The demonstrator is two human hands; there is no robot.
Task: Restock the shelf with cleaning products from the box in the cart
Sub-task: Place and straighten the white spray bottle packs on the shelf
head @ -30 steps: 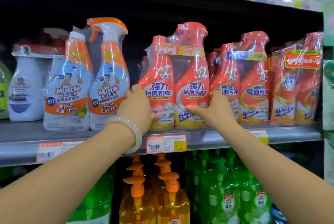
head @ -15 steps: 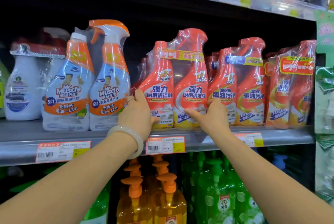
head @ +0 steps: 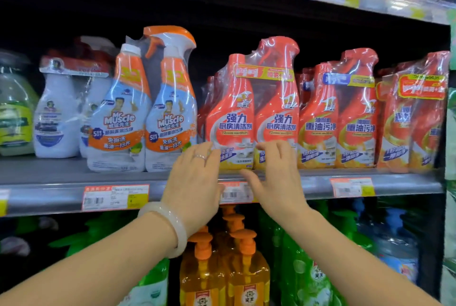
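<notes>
A shrink-wrapped twin pack of red kitchen cleaner spray bottles [head: 254,113] stands upright on the grey metal shelf [head: 61,177], in front of more red packs. My left hand [head: 195,182], with a ring and a pale bangle, is just in front of the pack's lower left corner, fingers relaxed and spread. My right hand [head: 274,175] hovers at the pack's lower right, fingers loosely bent, holding nothing. Whether fingertips still touch the wrap is unclear. No cart or box is in view.
Left of the pack stands an orange-and-blue Mr Muscle twin pack [head: 145,113], then white bottles [head: 56,118]. Red heavy-oil cleaner packs [head: 338,118] fill the right. Orange pump bottles [head: 222,276] and green bottles [head: 303,281] sit on the shelf below. Price tags [head: 116,197] line the shelf edge.
Both hands have let go of the red twin pack's sides and drawn back toward me and downward. The pack stays standing on the shelf.
</notes>
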